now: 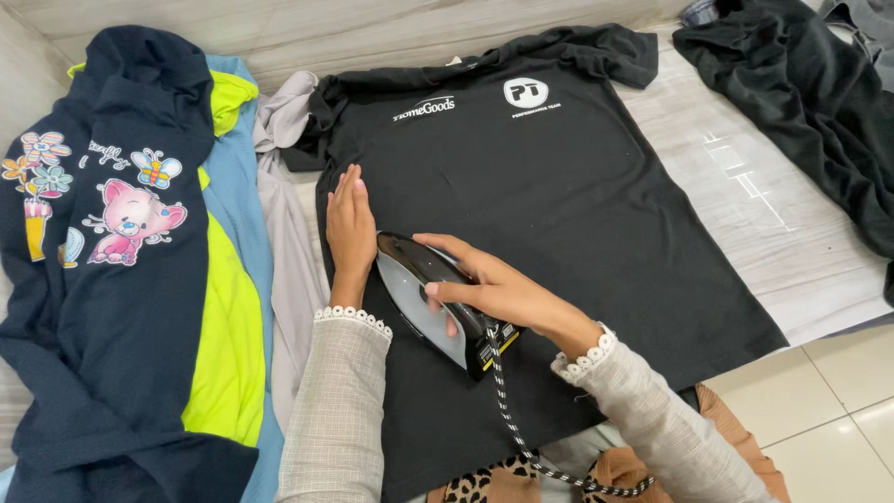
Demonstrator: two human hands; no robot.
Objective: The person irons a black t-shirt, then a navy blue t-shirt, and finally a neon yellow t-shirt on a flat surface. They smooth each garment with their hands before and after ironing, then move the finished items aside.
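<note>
A black T-shirt with white printing on the chest lies spread flat on a pale sheet. My right hand grips the handle of a black and silver clothes iron, which rests on the shirt's lower left part with its tip pointing away from me. Its black-and-white braided cord trails back toward me. My left hand lies flat on the shirt just left of the iron's tip, fingers together and stretched out.
A navy garment with a cartoon print lies at the left over yellow-green, blue and grey clothes. Another black garment sits at the far right. The sheet's edge meets a tiled floor at the lower right.
</note>
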